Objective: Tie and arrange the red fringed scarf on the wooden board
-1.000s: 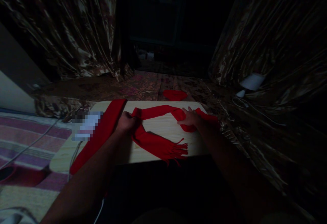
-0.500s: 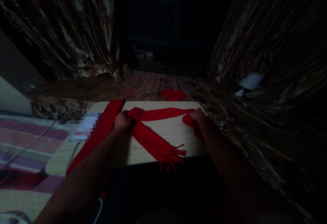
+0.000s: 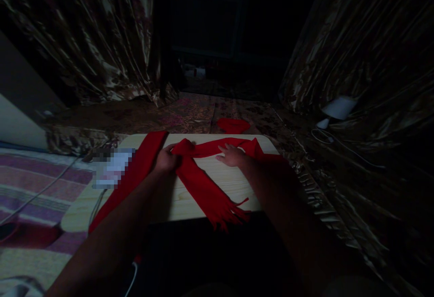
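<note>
A red scarf (image 3: 206, 188) with a fringed end lies across a pale wooden tabletop (image 3: 166, 202). Its fringe hangs over the near edge. My left hand (image 3: 167, 159) is closed on a bunched part of the scarf at the left; shadow hides most of the fingers. My right hand (image 3: 232, 154) has its fingers spread just below the strip of scarf that runs to the right, fingertips at the cloth's edge. More of the red cloth lies by my right wrist, partly behind the forearm. Another red length (image 3: 135, 179) slants along the left of the board.
Left on the board is a blurred-out pale object (image 3: 115, 168) with a cable beside it. A red piece of cloth (image 3: 233, 125) lies beyond the far edge. To the right stands a small white lamp (image 3: 339, 108) with a cord. Striped bedding (image 3: 34, 184) is at the left.
My right hand has let go of the scarf's right part and moved left with its fingers opened out. The left hand keeps its place on the bunched cloth.
</note>
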Demonstrator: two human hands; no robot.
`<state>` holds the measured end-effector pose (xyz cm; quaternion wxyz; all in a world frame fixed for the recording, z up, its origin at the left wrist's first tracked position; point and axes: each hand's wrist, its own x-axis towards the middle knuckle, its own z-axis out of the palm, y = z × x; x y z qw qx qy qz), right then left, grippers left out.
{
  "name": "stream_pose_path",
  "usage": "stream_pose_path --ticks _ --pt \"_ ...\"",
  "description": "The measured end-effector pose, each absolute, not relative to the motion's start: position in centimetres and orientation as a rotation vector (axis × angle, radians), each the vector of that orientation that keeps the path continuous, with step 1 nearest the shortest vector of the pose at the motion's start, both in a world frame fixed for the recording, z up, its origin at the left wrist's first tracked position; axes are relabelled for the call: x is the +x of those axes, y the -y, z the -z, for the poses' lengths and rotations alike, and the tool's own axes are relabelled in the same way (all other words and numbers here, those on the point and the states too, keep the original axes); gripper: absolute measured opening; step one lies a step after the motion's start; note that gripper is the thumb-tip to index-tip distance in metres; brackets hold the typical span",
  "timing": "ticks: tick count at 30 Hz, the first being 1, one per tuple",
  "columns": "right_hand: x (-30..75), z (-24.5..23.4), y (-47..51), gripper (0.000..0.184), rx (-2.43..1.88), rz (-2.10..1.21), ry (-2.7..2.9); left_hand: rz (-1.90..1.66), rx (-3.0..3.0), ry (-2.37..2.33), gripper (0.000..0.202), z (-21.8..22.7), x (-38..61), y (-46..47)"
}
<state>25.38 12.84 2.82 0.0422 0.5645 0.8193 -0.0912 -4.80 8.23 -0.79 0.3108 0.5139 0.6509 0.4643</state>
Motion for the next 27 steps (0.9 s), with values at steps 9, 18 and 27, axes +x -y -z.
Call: stream_pose_path --ticks 9,18,27 --pt "27.2 -2.4 -15.0 0.08 1.885 0.32 -2.277 -1.1 1.512 -1.641 0.061 -0.2 -4.8 -9.6" --pt "26.3 -2.6 -14.5 0.077 1.952 0.286 -2.248 -1.092 1.334 -1.916 0.06 -0.8 -3.9 -12.2" --pt "26.6 -1.7 -14.6 0.076 1.955 0.256 -2.284 -1.187 1.318 -1.833 0.054 0.1 -4.8 -12.4"
